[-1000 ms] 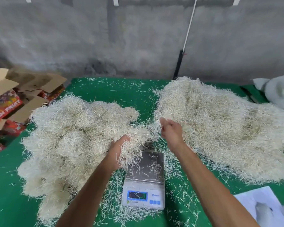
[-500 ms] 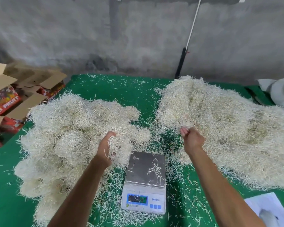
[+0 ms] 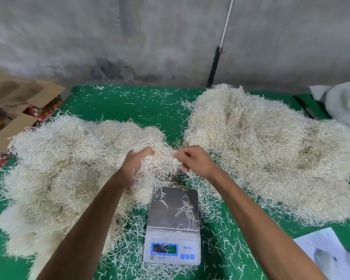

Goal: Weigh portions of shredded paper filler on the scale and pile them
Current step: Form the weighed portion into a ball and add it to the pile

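Observation:
Two big heaps of pale shredded paper lie on the green table (image 3: 129, 104): the left heap (image 3: 65, 170) and the right heap (image 3: 271, 150). A small digital scale (image 3: 173, 225) stands near the front between them, with only a few loose strands on its steel pan. My left hand (image 3: 134, 164) grips a clump of shredded paper (image 3: 160, 160) at the left heap's right edge, just behind the scale. My right hand (image 3: 194, 161) pinches the same clump from the right side with curled fingers.
Loose strands litter the cloth around the scale. Cardboard boxes (image 3: 18, 110) sit off the table's left edge. A grey cloth bundle (image 3: 343, 102) lies at the far right. A white printed sheet (image 3: 327, 257) lies at the front right. A concrete wall stands behind.
My right hand left the right heap and moved left to the clump. My left hand shifted right and up with the paper it holds, so both hands now meet behind the scale.

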`<move>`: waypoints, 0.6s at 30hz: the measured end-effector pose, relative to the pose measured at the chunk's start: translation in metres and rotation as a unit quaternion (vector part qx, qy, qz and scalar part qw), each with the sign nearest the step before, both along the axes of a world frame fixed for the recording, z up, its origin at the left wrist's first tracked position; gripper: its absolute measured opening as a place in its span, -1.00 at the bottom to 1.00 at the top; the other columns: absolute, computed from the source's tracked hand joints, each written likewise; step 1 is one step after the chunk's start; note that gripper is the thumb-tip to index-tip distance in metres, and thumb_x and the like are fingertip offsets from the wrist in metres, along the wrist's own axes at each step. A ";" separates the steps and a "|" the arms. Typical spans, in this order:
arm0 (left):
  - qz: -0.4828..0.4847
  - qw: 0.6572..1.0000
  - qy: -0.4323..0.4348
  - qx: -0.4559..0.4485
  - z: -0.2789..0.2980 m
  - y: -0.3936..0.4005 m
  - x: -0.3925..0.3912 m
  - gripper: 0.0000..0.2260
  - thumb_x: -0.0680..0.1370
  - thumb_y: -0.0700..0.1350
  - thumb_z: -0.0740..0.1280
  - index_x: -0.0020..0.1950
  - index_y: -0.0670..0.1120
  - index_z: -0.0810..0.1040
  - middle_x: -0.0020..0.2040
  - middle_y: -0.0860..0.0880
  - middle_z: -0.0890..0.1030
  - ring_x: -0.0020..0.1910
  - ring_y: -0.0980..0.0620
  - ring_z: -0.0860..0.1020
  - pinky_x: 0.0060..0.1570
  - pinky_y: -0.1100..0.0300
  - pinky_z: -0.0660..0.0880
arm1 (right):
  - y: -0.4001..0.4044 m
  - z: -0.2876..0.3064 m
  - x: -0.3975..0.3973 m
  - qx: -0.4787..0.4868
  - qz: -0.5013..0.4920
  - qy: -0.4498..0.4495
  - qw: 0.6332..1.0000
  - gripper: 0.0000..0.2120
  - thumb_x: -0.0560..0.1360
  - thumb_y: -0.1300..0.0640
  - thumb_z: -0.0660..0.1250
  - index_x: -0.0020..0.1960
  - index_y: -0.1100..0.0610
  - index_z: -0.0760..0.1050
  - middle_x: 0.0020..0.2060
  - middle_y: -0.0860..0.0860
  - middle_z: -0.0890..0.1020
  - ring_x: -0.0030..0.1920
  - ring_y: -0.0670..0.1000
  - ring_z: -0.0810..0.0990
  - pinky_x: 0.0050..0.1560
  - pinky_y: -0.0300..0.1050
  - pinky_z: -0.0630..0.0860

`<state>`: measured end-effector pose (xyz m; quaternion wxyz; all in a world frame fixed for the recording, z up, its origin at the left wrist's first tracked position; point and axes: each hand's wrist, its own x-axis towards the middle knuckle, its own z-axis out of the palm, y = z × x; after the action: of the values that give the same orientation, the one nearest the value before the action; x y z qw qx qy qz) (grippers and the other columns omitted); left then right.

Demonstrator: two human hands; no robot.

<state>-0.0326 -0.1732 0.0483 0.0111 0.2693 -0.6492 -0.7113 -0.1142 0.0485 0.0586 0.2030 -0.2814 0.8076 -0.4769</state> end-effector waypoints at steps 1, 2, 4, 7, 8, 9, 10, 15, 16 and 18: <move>0.004 1.000 -0.003 -0.012 0.000 -0.002 0.002 -0.70 0.41 0.07 0.46 0.02 -0.09 0.60 -0.29 0.03 0.70 -0.25 -0.02 0.67 -0.45 0.20 0.56 | 0.002 -0.003 -0.001 0.014 -0.002 0.009 1.000 -0.73 0.66 0.00 0.33 -0.17 0.08 0.56 -0.34 -0.01 0.56 -0.39 -0.06 0.50 -0.27 -0.11 0.57; 0.006 1.000 -0.004 -0.016 0.001 -0.003 0.003 -0.71 0.43 0.05 0.47 0.02 -0.09 0.60 -0.32 0.04 0.69 -0.32 0.03 0.67 -0.48 0.22 0.56 | 0.003 -0.006 -0.001 0.024 -0.004 0.017 1.000 -0.71 0.65 -0.03 0.33 -0.19 0.08 0.55 -0.36 -0.04 0.55 -0.40 -0.09 0.48 -0.30 -0.16 0.53; 0.003 1.000 -0.013 0.000 -0.001 0.001 0.005 -0.57 0.30 0.07 0.59 0.04 -0.12 0.61 -0.29 -0.01 0.69 -0.34 0.06 0.66 -0.46 0.22 0.59 | 0.007 -0.013 -0.004 0.020 -0.016 0.023 0.999 -0.72 0.66 -0.04 0.32 -0.20 0.02 0.55 -0.37 -0.08 0.54 -0.41 -0.09 0.46 -0.35 -0.17 0.47; -0.034 0.996 0.065 -0.049 -0.009 0.001 0.028 -0.25 -0.03 0.34 0.57 -0.02 -0.10 0.64 -0.31 -0.08 0.62 -0.41 0.20 0.61 -0.57 0.27 0.51 | 0.009 -0.022 -0.009 0.032 -0.041 0.040 0.998 -0.67 0.67 -0.02 0.31 -0.24 0.06 0.50 -0.36 -0.01 0.51 -0.41 -0.06 0.41 -0.38 -0.14 0.42; -0.049 0.984 0.140 -0.098 -0.016 -0.003 0.035 -0.24 0.07 0.41 0.55 0.02 -0.13 0.63 -0.41 -0.15 0.51 -0.50 0.27 0.52 -0.61 0.32 0.41 | 0.010 -0.028 -0.011 0.035 -0.057 0.039 0.997 -0.66 0.68 0.00 0.30 -0.24 0.10 0.49 -0.36 -0.01 0.51 -0.43 -0.08 0.39 -0.39 -0.16 0.41; -0.084 0.974 0.188 -0.092 -0.021 -0.004 0.038 -0.21 0.22 0.48 0.45 0.09 -0.18 0.60 -0.48 -0.26 0.37 -0.55 0.27 0.40 -0.55 0.34 0.33 | 0.012 -0.032 -0.014 0.040 -0.078 0.044 0.995 -0.67 0.68 0.02 0.29 -0.22 0.12 0.51 -0.37 -0.02 0.52 -0.45 -0.09 0.38 -0.41 -0.19 0.40; -0.122 0.963 0.224 -0.081 -0.030 -0.010 0.040 -0.13 0.30 0.54 0.33 0.13 -0.25 0.56 -0.49 -0.32 0.33 -0.58 0.02 0.39 -0.42 0.26 0.35 | 0.016 -0.036 -0.018 0.051 -0.104 0.055 0.992 -0.70 0.69 0.05 0.28 -0.17 0.15 0.54 -0.36 0.01 0.54 -0.45 -0.08 0.39 -0.45 -0.21 0.38; -0.005 0.996 0.081 0.034 -0.022 -0.026 0.049 -0.10 -0.05 0.40 0.58 0.07 -0.17 0.62 -0.04 -0.29 0.65 -0.37 0.02 0.67 -0.44 0.12 0.62 | 0.058 -0.054 -0.046 0.079 -0.263 0.062 0.959 -0.70 0.70 0.15 0.25 -0.17 0.15 0.58 -0.35 0.05 0.56 -0.49 -0.04 0.41 -0.53 -0.21 0.36; 0.030 0.997 0.027 0.066 -0.023 -0.029 0.048 -0.13 -0.09 0.35 0.58 0.05 -0.15 0.62 -0.07 -0.17 0.67 -0.34 0.06 0.68 -0.40 0.17 0.64 | 0.065 -0.057 -0.051 0.065 -0.298 0.045 0.951 -0.71 0.70 0.14 0.26 -0.11 0.23 0.62 -0.31 0.06 0.59 -0.50 -0.05 0.42 -0.56 -0.21 0.39; 0.049 0.997 -0.009 0.056 -0.025 -0.035 0.048 -0.36 0.09 0.25 0.57 0.01 -0.11 0.62 -0.16 -0.04 0.67 -0.33 0.11 0.65 -0.40 0.21 0.63 | 0.068 -0.060 -0.057 0.046 -0.328 0.009 0.944 -0.67 0.70 0.10 0.27 0.04 0.37 0.63 -0.25 0.13 0.65 -0.43 0.03 0.54 -0.43 -0.12 0.60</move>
<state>0.0155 -0.2083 0.0230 0.0251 0.3068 -0.5949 -0.7426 -0.1713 0.1161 -0.0019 0.0412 0.0045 0.8779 -0.4770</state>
